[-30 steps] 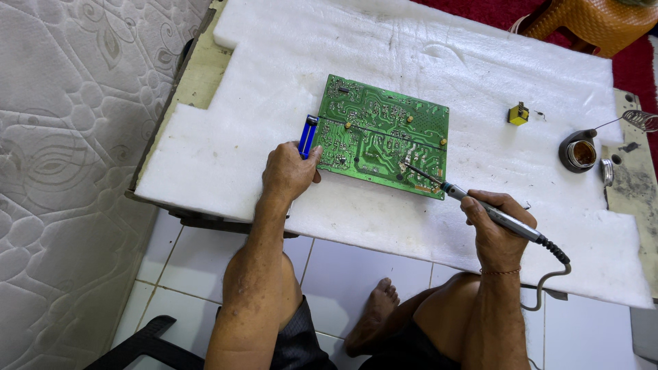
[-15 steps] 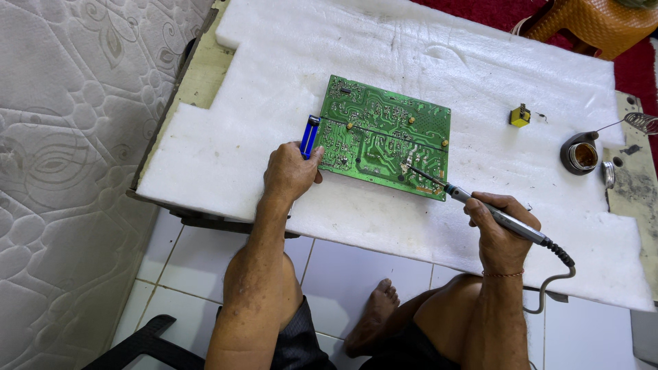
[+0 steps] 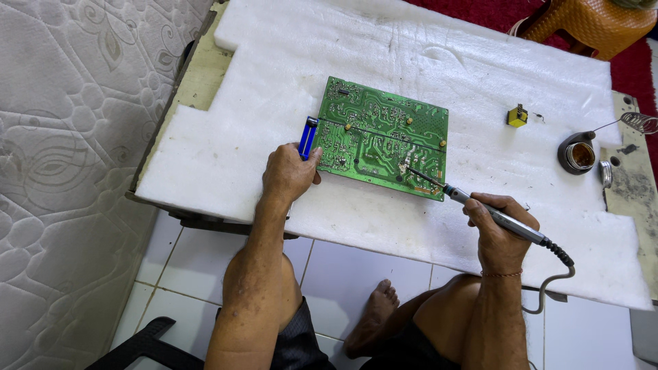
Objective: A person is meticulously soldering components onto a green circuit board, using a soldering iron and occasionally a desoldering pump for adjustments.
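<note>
White foam sheeting (image 3: pixel 439 62) covers the tabletop (image 3: pixel 199 75), with a quilted mattress (image 3: pixel 68 137) filling the left of the frame. Left of centre, the left hand (image 3: pixel 288 175) rests curled beside a blue tool (image 3: pixel 307 137), its fingers pressing the left edge of a green circuit board (image 3: pixel 384 137) lying flat at centre. Lower right, the right hand (image 3: pixel 500 229) closes around a soldering iron (image 3: pixel 493 216), whose tip touches the board's lower right area. Farther right sit a small yellow component (image 3: pixel 517 116), a round flux tin (image 3: pixel 576 153) and a coiled wire stand (image 3: pixel 641 122). An orange stool (image 3: pixel 589 24) stands upper right.
</note>
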